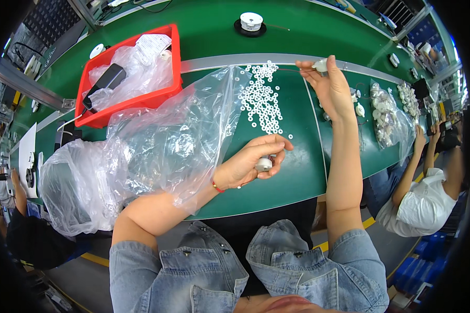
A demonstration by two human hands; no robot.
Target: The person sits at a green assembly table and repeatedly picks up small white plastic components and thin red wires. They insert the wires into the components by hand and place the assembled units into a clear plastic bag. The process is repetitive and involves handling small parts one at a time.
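My left hand (248, 160) is over the near part of the green table, its fingers curled round a small white round part (264, 165). Raised further right, my right hand (335, 94) pinches another small white part (320, 65) between thumb and fingers. A thin reddish wire runs leftward from that part, past my fingertips. Many small white rings (266, 104) lie loose on the table between and beyond my hands. Beside them, a large transparent plastic bag (167, 151) spreads leftward, partly over my left forearm, with more white rings showing in its lower end.
A red bin (176, 60) holding plastic bags and a black adapter (107, 83) stands at the back left. Behind a metal rail (209, 63), a white spool-like part (251, 22) sits on a black disc. Bagged white parts (384, 115) lie at right, near a co-worker (418, 203).
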